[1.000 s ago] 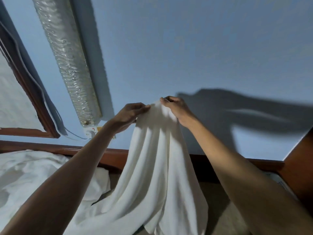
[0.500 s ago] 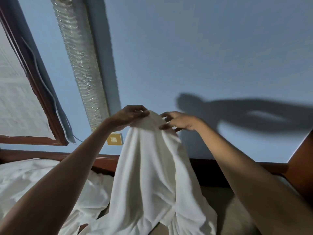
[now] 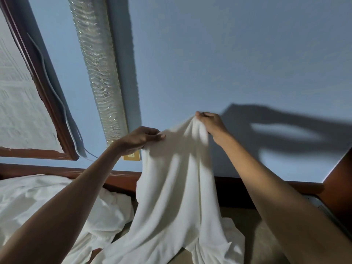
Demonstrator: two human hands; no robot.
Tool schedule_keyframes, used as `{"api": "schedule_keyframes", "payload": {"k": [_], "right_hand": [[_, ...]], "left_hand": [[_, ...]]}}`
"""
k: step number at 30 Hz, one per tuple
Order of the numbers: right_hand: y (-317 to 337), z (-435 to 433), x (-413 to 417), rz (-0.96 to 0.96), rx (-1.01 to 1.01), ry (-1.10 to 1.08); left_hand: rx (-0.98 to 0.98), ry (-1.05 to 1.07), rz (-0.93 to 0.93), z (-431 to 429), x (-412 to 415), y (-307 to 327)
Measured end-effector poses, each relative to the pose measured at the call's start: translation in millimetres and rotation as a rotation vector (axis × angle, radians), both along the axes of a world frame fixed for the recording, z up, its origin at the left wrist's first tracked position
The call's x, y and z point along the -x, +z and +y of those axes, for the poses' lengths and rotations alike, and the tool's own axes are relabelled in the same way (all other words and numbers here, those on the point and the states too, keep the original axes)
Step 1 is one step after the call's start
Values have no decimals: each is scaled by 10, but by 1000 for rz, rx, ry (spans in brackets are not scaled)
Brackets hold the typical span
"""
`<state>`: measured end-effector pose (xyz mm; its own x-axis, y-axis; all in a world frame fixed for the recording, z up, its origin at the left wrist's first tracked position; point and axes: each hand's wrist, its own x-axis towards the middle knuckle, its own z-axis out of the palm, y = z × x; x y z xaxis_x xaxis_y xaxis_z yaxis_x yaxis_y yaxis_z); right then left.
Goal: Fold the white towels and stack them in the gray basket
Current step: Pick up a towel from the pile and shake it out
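We see the white towel (image 3: 177, 187) held up in front of the blue wall (image 3: 228, 54), hanging in long soft folds from its upper edge, which slopes up toward the right. Its lower end spills onto a tan surface (image 3: 251, 231) and bunches there. The left hand (image 3: 141, 139) has its fingers curled and nips the towel's upper edge between thumb and fingertips. The right hand (image 3: 208, 121) is higher and a little apart from it, and it pinches a gathered corner of the same towel in a tight grip. Both forearms reach up from the bottom of the view, one on each side of the cloth. To the left, a rumpled heap of white cloth (image 3: 38, 202) lies just beside the hanging towel, against a dark wooden rail (image 3: 122, 178) that runs along the foot of the wall. Behind the left wrist a yellow wall plate (image 3: 133, 156) is partly hidden. Above it a silvery foil-wrapped duct (image 3: 99, 73) climbs the wall. Farther left there is a wooden window frame (image 3: 47, 103) with a white cable (image 3: 57, 96) running along it. The shadow of the arms (image 3: 285, 130) falls on the wall to the right.
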<state>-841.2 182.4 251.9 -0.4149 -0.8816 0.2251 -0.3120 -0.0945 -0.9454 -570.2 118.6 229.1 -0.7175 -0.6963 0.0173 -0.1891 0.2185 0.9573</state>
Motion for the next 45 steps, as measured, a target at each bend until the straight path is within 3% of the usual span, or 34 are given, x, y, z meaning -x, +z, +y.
{"api": "schedule_keyframes", "payload": {"k": [3,8,15,19,22,25,27,31,35,38,42,45], "right_hand": [[48,57,5,37,-127,-24],[55,114,-207,168,-377,486],[-70,84,-257,169,-293,619],[-31,38,-144,-41,-203,524],[21,-77,-95,-215,-78,292],[75,-140,11,-85,-31,-28],[83,-117,63,-25,-69,27],[85,1,-29,98,-402,468],[30,-15,-189,89,-386,596],[45,-34,-141,38,-278,505],[90,-125,51,-227,-122,278],[155,-173,160,-287,5,102]], "left_hand": [[80,79,71,-55,-41,147],[267,26,-50,-41,143,429],[272,-18,-106,1,202,468],[140,-59,-116,18,150,357],[80,-109,-143,-21,117,258],[100,-68,-143,-60,59,260],[181,-9,-88,-84,61,312],[356,71,-36,-48,200,504],[440,4,-116,-41,293,628],[429,30,-152,-79,245,616],[358,-1,-271,-91,96,511],[341,-2,-300,-125,22,442]]}}
